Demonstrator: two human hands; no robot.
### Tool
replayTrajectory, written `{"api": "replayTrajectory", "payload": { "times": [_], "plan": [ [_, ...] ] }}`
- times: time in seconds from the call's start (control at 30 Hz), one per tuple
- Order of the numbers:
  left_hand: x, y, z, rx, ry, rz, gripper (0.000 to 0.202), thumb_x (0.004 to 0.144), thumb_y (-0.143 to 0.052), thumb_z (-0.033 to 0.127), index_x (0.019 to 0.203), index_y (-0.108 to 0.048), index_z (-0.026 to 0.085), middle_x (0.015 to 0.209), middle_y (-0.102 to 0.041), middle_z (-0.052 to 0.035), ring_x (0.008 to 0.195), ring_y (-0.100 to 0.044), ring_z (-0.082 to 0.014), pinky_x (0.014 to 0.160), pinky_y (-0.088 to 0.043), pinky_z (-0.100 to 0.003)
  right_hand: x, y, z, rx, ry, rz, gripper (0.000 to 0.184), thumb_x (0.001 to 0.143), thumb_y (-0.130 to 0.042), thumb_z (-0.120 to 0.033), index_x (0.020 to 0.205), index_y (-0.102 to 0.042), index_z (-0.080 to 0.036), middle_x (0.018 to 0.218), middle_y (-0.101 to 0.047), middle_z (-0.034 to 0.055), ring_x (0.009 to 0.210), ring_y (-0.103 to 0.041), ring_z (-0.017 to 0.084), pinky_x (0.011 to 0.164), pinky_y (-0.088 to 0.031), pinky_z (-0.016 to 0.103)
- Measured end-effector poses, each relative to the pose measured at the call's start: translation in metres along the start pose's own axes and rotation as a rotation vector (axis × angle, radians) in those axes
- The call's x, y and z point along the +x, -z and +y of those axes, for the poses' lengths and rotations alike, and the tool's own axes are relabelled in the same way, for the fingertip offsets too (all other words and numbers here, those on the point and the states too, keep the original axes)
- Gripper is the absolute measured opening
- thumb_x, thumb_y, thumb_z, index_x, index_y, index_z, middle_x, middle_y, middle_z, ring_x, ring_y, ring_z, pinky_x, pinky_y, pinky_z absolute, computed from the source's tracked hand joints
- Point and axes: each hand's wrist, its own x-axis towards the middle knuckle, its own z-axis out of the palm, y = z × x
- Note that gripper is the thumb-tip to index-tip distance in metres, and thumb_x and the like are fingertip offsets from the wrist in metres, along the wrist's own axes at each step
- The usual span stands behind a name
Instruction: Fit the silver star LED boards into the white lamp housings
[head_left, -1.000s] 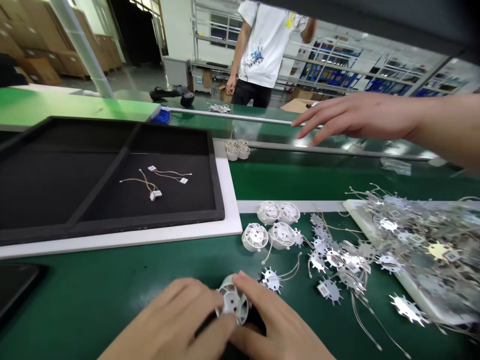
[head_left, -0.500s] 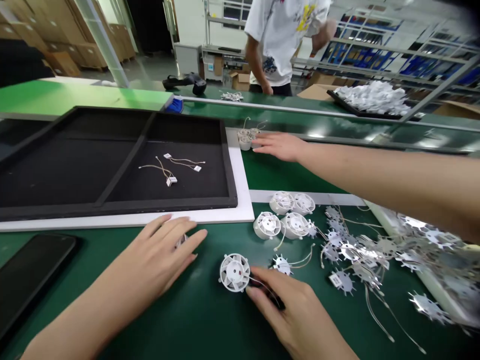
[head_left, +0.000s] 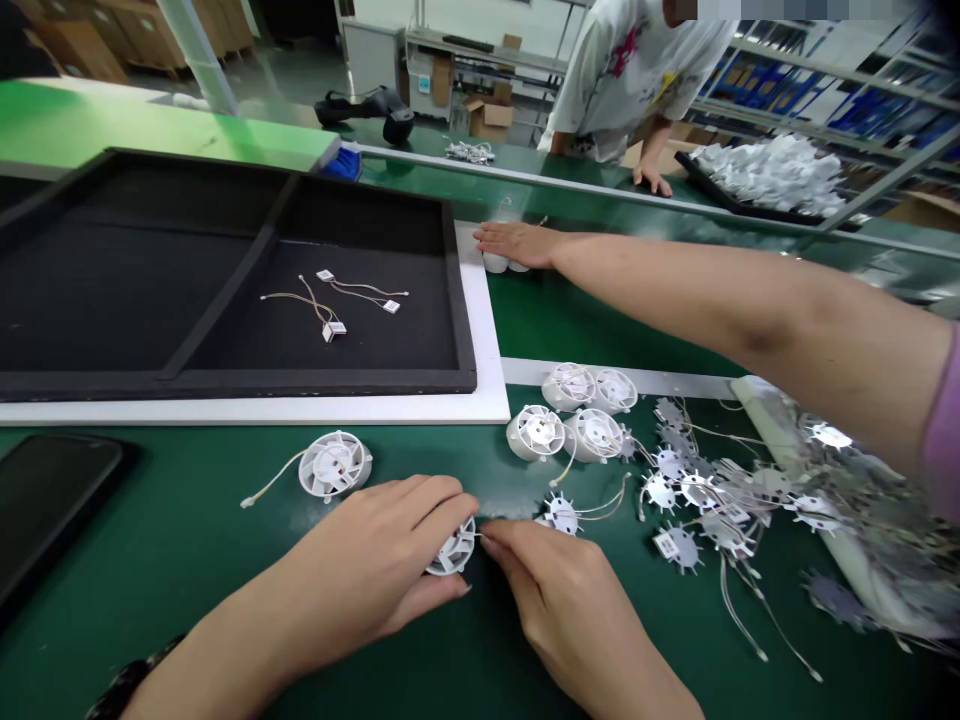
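Note:
My left hand [head_left: 382, 545] is wrapped round a small round white fan [head_left: 454, 550], partly hidden under the fingers. Close on its right, my right hand [head_left: 559, 590] pinches the fan's thin wire near the rim. Beyond my left hand lies another white fan [head_left: 334, 466], its lead stretched to the left. A group of several white fans [head_left: 598, 435] stands on the green table past my right hand. Nearer to that hand is a silver star-shaped plate [head_left: 561, 514] with wires.
Many star-shaped plates with wires [head_left: 679, 548] are heaped at right. A black divided tray [head_left: 360, 382] holds a few wired pieces; a phone [head_left: 56, 515] lies left. Another person's arm [head_left: 675, 275] reaches across to fans at the back. A person [head_left: 622, 90] stands opposite.
My left hand has moved right from the other fan and closed round the fan near my right hand. My right hand now pinches its wire. The person opposite has leaned onto the table.

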Motion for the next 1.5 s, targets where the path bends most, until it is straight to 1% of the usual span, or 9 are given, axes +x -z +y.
{"api": "replayTrajectory", "payload": {
  "times": [0.27, 0.4, 0.57, 0.73, 0.9, 1.1, 1.2, 1.37, 1.5],
  "plan": [
    [-0.006, -0.005, -0.007, 0.083, -0.059, -0.067, 0.054, 0.075, -0.084, 0.011, 0.119, -0.055, 0.026, 0.120, -0.068, -0.0088, 0.082, -0.074, -0.0287, 0.058, -0.055, -0.036, 0.003, -0.014, -0.002, -0.200, 0.090, 0.116, 0.039, 0.098, -0.039, -0.004, 0.077, -0.069, -0.018, 0.073, -0.066, 0.0055, 0.056, -0.061, 0.018, 0.047, -0.042, 0.027],
    [-0.006, -0.007, -0.008, 0.173, -0.138, -0.060, 0.047, 0.079, -0.076, 0.012, 0.120, -0.056, 0.024, 0.114, -0.068, -0.0120, 0.075, -0.072, -0.0284, 0.054, -0.055, -0.036, -0.001, -0.011, -0.006, -0.265, 0.121, 0.166, 0.036, 0.099, -0.040, -0.005, 0.097, -0.074, -0.016, 0.085, -0.071, 0.0084, 0.060, -0.065, 0.019, 0.047, -0.045, 0.028],
    [-0.010, -0.012, -0.009, 0.154, -0.167, 0.000, 0.029, 0.084, -0.068, 0.014, 0.109, -0.059, 0.024, 0.110, -0.068, -0.0129, 0.070, -0.071, -0.0279, 0.049, -0.055, -0.036, -0.015, 0.026, 0.008, -0.430, 0.165, 0.258, 0.026, 0.102, -0.050, -0.010, 0.114, -0.072, -0.012, 0.108, -0.076, 0.0159, 0.092, -0.074, 0.027, 0.075, -0.060, 0.036],
    [-0.015, -0.021, -0.011, 0.100, -0.123, 0.046, 0.019, 0.100, -0.050, 0.020, 0.115, -0.061, 0.025, 0.127, -0.065, -0.0147, 0.090, -0.071, -0.0316, 0.065, -0.061, -0.044, -0.020, 0.050, 0.040, -0.592, 0.106, 0.164, 0.025, 0.106, -0.049, -0.022, 0.100, -0.072, -0.014, 0.109, -0.075, 0.0176, 0.099, -0.071, 0.035, 0.081, -0.058, 0.051],
    [-0.020, -0.018, -0.006, -0.018, -0.100, 0.168, 0.034, 0.109, -0.045, 0.033, 0.140, -0.055, 0.026, 0.143, -0.059, -0.0144, 0.129, -0.058, -0.0353, 0.102, -0.055, -0.057, -0.017, 0.057, 0.027, -0.159, -0.093, 0.056, 0.024, 0.107, -0.050, -0.027, 0.092, -0.068, -0.023, 0.088, -0.074, 0.0036, 0.078, -0.071, 0.021, 0.069, -0.056, 0.035],
    [-0.023, -0.004, 0.010, -0.495, 0.214, 0.170, 0.063, 0.099, -0.067, 0.044, 0.155, -0.038, 0.042, 0.156, -0.053, -0.0012, 0.135, -0.060, -0.0235, 0.105, -0.057, -0.033, 0.002, 0.045, -0.015, 0.741, -0.268, 0.070, 0.031, 0.100, -0.068, -0.048, 0.081, -0.069, -0.024, 0.080, -0.076, 0.0001, 0.069, -0.070, 0.013, 0.064, -0.057, 0.020],
    [-0.017, 0.004, 0.016, -0.844, 0.342, 0.171, 0.061, 0.093, -0.075, 0.040, 0.149, -0.050, 0.044, 0.138, -0.069, 0.0030, 0.121, -0.070, -0.0218, 0.098, -0.060, -0.029, 0.016, 0.032, -0.025, 1.006, -0.263, 0.006, 0.034, 0.096, -0.073, -0.051, 0.080, -0.069, -0.021, 0.071, -0.073, 0.0002, 0.063, -0.069, 0.012, 0.061, -0.057, 0.021],
    [-0.008, 0.015, 0.014, -1.374, 0.524, 0.115, 0.013, 0.098, -0.070, 0.029, 0.108, -0.078, 0.027, 0.097, -0.080, 0.0026, 0.092, -0.074, -0.0147, 0.084, -0.059, -0.022, 0.029, 0.029, -0.034, 0.769, -0.218, 0.023, 0.029, 0.099, -0.068, -0.044, 0.081, -0.071, -0.021, 0.070, -0.072, 0.0018, 0.059, -0.066, 0.012, 0.055, -0.055, 0.020],
    [-0.009, 0.016, 0.010, -1.604, 0.636, 0.100, 0.011, 0.095, -0.074, 0.029, 0.099, -0.074, 0.019, 0.086, -0.078, 0.0004, 0.079, -0.074, -0.0130, 0.071, -0.059, -0.020, 0.029, 0.034, -0.034, 0.363, -0.041, 0.101, 0.014, 0.100, -0.060, -0.024, 0.095, -0.073, -0.026, 0.082, -0.075, 0.0010, 0.069, -0.072, 0.014, 0.059, -0.058, 0.020]
  ]
}}
